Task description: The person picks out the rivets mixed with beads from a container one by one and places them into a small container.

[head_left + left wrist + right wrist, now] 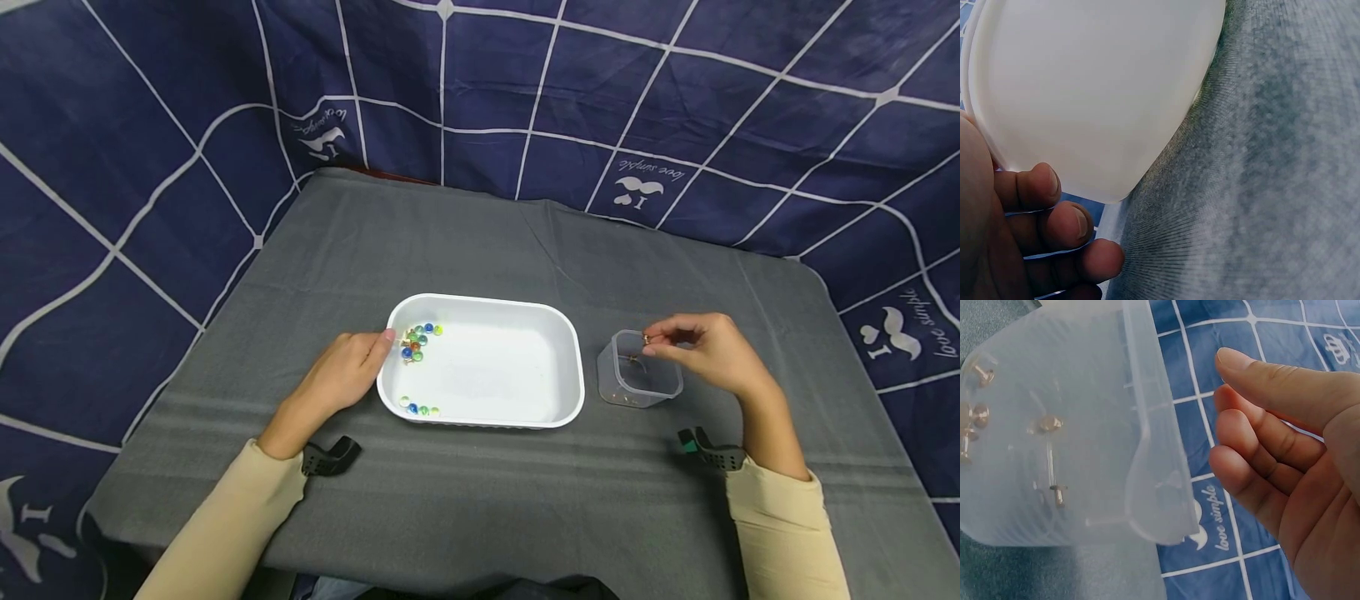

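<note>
The left hand [339, 373] grips the white tray [502, 367] at its left rim. Inside the tray's left end lie a cluster of glass marbles [423, 340] and, nearer, a short row. Right of the tray, the right hand [705, 348] pinches a small gold-coloured piece [647, 339] over a clear plastic container [621, 390] holding gold-coloured pins [1051, 424].

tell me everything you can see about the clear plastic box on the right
The clear plastic box has translucent walls, rounded corners and an open top. It stands upright on the grey cloth, to the right of the white tray and apart from it. Small gold-coloured pins lie inside. The right hand is by its rim; whether they touch is unclear.
</note>
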{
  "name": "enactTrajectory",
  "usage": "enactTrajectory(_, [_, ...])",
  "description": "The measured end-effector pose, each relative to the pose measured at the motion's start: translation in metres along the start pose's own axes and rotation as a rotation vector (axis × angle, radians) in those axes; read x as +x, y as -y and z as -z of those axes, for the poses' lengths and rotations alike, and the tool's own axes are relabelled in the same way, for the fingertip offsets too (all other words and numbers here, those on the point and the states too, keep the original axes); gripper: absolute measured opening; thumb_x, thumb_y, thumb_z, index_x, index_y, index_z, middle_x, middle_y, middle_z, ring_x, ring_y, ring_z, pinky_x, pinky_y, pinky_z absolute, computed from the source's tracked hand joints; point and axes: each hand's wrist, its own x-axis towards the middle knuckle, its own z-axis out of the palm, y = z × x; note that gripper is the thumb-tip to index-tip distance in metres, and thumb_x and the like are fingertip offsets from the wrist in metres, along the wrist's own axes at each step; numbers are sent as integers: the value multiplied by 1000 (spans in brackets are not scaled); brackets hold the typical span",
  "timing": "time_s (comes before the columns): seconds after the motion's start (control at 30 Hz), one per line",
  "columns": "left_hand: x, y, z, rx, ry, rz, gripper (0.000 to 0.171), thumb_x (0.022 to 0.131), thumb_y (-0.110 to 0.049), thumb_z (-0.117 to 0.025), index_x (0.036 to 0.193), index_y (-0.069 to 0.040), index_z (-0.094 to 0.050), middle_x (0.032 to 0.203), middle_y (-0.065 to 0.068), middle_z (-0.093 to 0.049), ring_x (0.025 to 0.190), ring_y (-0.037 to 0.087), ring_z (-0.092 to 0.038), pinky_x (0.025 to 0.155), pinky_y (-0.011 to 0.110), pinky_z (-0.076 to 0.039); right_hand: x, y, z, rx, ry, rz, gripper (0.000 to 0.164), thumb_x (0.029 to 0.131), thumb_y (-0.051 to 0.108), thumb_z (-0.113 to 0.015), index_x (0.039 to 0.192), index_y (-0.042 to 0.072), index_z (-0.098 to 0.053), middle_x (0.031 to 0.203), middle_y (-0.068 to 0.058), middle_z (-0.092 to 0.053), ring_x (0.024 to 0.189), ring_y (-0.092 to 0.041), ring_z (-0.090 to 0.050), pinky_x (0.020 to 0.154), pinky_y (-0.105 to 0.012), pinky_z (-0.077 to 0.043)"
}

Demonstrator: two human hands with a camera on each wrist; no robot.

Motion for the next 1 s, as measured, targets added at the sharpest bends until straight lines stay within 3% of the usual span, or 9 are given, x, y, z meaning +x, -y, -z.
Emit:
enactTrajectory(0.43, [0,0,0,-7,0,0,45,108,-26,-39,85,-2,-69,86,19,-68,75,29,-63,69,51,-48,-6,-4,3,58,-7,-13,17,76,-10,-79,91,-4,-74,80,1,-71,69,-3,-62,62,-14,-47])
enactTrajectory(1.0, [0,0,1,-7,2,-4,46,108,-26,-38,88,0,-70,87,20,-69,77,30,-64,71,51,-49,-7,-3,6,45,-14,-17,16,78,-9,-78,92,-5,-73,79,2,-71,70,-3,-62,64,-14,-48])
